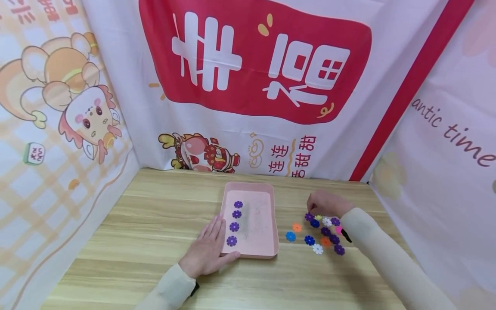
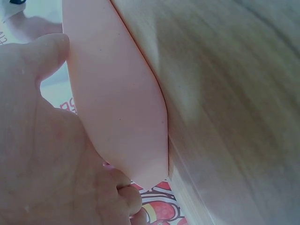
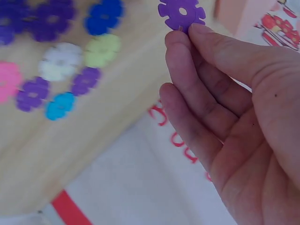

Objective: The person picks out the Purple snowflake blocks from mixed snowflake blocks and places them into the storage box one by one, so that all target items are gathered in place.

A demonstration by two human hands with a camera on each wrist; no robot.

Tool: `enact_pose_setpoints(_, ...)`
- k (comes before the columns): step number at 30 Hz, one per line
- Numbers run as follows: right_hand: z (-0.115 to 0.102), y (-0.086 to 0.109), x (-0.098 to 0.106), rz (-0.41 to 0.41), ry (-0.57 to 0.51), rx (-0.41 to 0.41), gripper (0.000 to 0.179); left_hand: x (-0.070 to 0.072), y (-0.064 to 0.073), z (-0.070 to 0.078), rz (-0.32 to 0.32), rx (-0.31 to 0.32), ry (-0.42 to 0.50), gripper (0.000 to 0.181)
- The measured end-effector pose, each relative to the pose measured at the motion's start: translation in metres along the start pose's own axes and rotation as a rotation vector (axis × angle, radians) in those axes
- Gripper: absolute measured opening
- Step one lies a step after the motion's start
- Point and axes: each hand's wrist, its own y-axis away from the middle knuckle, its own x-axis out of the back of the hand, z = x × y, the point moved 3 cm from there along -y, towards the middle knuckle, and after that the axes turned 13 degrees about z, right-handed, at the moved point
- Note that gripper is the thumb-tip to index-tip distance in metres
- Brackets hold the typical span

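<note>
My left hand (image 1: 207, 252) rests at the near left corner of a pink tray (image 1: 257, 241). Its fingers lie fairly straight along the left wall, the thumb at the near rim. Inside the tray, several purple flower-shaped discs (image 1: 234, 226) form a column along the left side. Out to the right, my right hand (image 1: 327, 203) pinches one purple flower-shaped disc (image 3: 191, 18) between thumb and index finger, above the table. Below and around that hand lie loose discs in purple, dark blue (image 1: 309, 240), white (image 1: 317, 249), orange (image 1: 296, 227), light blue (image 1: 290, 236), yellow-green and pink.
The discs and the tray share a wood-grain table (image 1: 147, 224). A printed cloth with a red panel (image 1: 255, 64) hangs along the back edge, and more printed cloths stand at the left (image 1: 42, 172) and right (image 1: 445, 181) sides.
</note>
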Motion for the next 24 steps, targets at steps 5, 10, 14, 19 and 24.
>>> enact_pose_setpoints(5, -0.021, -0.020, 0.021, 0.031, -0.017, 0.083, 0.027, -0.001, 0.000, -0.002, -0.002, 0.002, 0.001, 0.106)
enact_pose_setpoints(10, -0.047, -0.042, 0.034, 0.072, 0.006, 0.136, 0.028, 0.000, -0.002, -0.003, 0.010, -0.006, -0.005, 0.104)
enact_pose_setpoints(14, -0.067, -0.060, 0.035, 0.075, 0.043, 0.123, 0.027, 0.000, -0.003, -0.003, 0.013, -0.012, -0.014, 0.104)
enact_pose_setpoints(19, -0.088, -0.084, 0.031, 0.060, 0.071, 0.073, 0.017, 0.000, -0.001, -0.002, 0.009, -0.007, -0.010, 0.104)
enact_pose_setpoints(24, -0.108, -0.107, 0.025, 0.082, 0.042, 0.130, 0.013, 0.000, 0.000, -0.003, 0.011, -0.003, 0.009, 0.105)
